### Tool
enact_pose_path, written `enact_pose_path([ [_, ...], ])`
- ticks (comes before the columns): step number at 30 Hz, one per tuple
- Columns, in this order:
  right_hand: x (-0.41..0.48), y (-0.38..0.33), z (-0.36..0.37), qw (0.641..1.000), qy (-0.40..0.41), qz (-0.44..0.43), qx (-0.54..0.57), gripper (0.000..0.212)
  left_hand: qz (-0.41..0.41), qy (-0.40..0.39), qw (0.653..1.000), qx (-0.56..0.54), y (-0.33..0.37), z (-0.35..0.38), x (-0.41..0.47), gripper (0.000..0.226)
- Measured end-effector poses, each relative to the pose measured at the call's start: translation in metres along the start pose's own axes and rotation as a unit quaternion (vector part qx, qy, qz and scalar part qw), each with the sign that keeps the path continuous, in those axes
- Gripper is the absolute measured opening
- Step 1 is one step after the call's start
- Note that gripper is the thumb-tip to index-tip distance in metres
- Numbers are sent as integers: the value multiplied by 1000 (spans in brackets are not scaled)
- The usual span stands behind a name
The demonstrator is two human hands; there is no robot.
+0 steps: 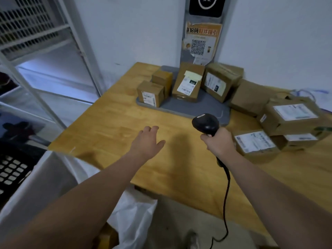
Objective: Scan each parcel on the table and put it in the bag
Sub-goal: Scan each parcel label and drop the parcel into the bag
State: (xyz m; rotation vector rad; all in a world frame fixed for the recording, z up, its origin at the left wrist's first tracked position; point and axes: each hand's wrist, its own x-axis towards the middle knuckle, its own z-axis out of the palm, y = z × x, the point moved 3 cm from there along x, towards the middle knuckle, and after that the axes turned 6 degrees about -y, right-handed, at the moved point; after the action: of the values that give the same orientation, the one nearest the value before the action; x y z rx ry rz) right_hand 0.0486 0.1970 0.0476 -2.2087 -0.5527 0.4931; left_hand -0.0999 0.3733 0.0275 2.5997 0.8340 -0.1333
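Several brown cardboard parcels stand at the back and right of the wooden table [111, 126]. A small labelled parcel [150, 94], a taller one [187, 83] and a wide one [221, 81] rest on a grey base [181, 109]. More labelled parcels [256, 143] lie at the right. My right hand [218, 141] grips a black corded scanner [205, 123] pointing toward the back. My left hand [148, 141] hovers empty over the table, fingers spread. A white bag [133, 218] hangs open below the table's near edge.
A grey post with an orange QR-code notice [201, 42] rises behind the parcels. White metal shelving [46, 65] stands at the left and a black perforated crate [12, 169] sits low at the left. The scanner's cable [226, 203] trails down off the table edge.
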Motion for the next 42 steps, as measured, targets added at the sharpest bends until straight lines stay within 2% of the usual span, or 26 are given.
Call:
enact_pose_path([
  [4, 44, -4, -29, 999, 2, -35, -29, 22, -31, 13, 999, -12, 16, -8, 38, 62],
  [7, 81, -15, -33, 998, -31, -46, -10, 14, -50, 29, 998, 0, 14, -20, 68, 61],
  [15, 168, -59, 2, 994, -73, -44, 61, 20, -11, 33, 995, 90, -19, -66, 179, 62],
  [21, 222, -78, 41, 991, -93, 0, 96, 13, -13, -23, 987, 161, -59, -85, 263, 79],
  [27, 245, -74, 75, 990, -101, 36, 90, 14, 0, -89, 976, 198, -94, -71, 309, 109],
  [31, 251, -68, 82, 991, -90, 45, 90, 10, 22, -95, 972, 211, -103, -64, 312, 109],
  [36, 240, -58, 80, 986, -88, 48, 133, 15, 22, -60, 993, 94, -96, -55, 278, 104],
  [38, 228, -57, 72, 977, -79, 43, 193, 17, 14, -73, 997, -19, -91, -45, 261, 101],
  [40, 213, -57, 60, 965, -72, 32, 250, 14, 1, -83, 977, -196, -81, -35, 241, 94],
  [42, 197, -53, 49, 949, -80, 38, 303, 6, -15, -66, 935, -348, -65, -31, 218, 81],
])
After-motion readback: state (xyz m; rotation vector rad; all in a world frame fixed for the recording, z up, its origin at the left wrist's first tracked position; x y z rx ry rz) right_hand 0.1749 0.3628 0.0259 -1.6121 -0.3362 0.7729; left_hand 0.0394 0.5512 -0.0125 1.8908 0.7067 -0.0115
